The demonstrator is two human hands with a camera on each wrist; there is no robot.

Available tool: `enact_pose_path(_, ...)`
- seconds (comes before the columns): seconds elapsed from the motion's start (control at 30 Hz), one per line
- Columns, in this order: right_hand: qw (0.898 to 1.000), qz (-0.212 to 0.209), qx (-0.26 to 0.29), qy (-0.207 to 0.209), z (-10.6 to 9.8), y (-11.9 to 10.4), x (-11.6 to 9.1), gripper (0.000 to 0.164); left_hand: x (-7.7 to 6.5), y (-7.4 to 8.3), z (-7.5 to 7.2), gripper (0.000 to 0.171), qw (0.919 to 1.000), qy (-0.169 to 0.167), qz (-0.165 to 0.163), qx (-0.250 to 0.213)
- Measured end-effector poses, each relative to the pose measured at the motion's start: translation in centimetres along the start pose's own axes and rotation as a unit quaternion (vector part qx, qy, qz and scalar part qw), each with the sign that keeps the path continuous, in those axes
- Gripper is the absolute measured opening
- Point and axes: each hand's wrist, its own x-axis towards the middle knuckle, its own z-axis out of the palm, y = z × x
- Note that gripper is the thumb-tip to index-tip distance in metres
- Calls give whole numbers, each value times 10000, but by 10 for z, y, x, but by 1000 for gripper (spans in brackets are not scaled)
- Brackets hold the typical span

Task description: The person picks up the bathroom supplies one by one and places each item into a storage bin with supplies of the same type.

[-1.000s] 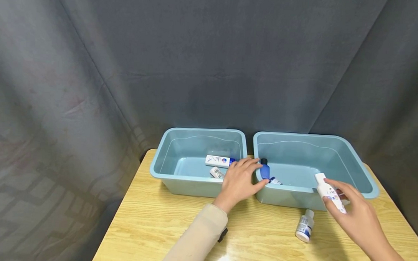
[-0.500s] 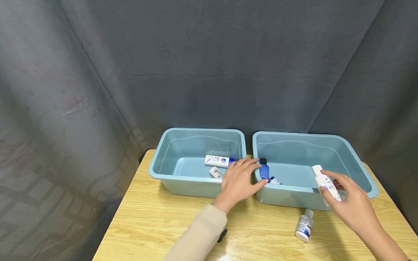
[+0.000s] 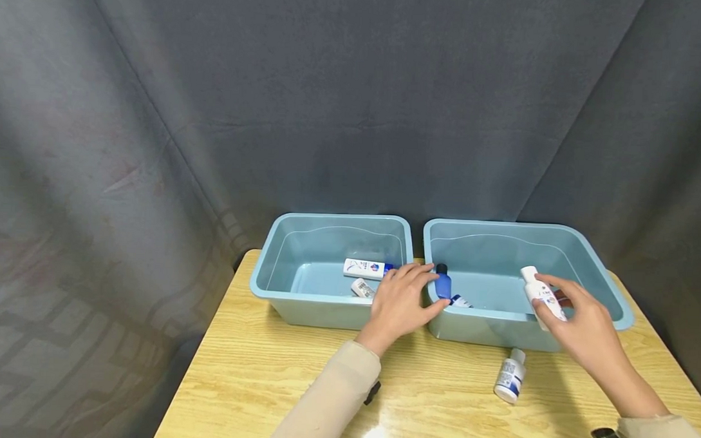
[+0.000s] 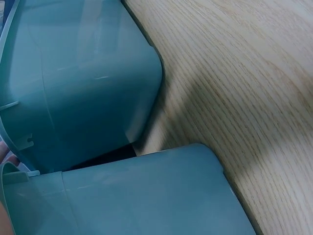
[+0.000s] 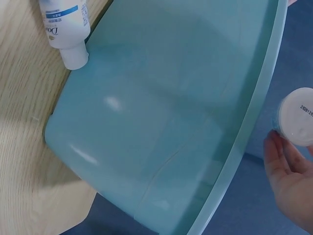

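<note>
My right hand point(image 3: 591, 330) grips a small white bottle point(image 3: 541, 296), cap up and tilted, over the front rim of the right blue bin point(image 3: 497, 332). Its round base point(image 5: 297, 117) faces the camera in the right wrist view. With fingers spread, my left hand point(image 3: 401, 301) rests at the neighbouring rims of the two bins, its thumb at the right bin's front left corner. In the right bin lie a blue bottle point(image 3: 443, 285) with a black cap and a partly hidden white-and-blue item point(image 3: 460, 301). Another white bottle point(image 3: 510, 377) lies on the table before that bin.
The left blue bin point(image 3: 324, 313) holds a white bottle point(image 3: 363, 268) with a blue end and a smaller white container point(image 3: 362, 288), partly behind my left hand. Both bins stand on a wooden table point(image 3: 246, 376). A grey curtain point(image 3: 354, 103) hangs behind them.
My right hand has moved the white bottle forward and slightly left, from in front of the right bin to over its rim. The left hand has stayed in place.
</note>
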Motion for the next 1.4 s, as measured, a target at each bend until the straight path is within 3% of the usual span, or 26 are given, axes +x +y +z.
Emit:
enact_pose_path(0.77, 9999, 85, 115, 71, 9, -6, 24, 48, 1, -1, 0, 56, 10000, 40, -14, 40)
enact_pose_path(1.4, 9993, 304, 74, -188, 24, -9, 44, 50, 0, 1, -1, 57, 10000, -46, -43, 36)
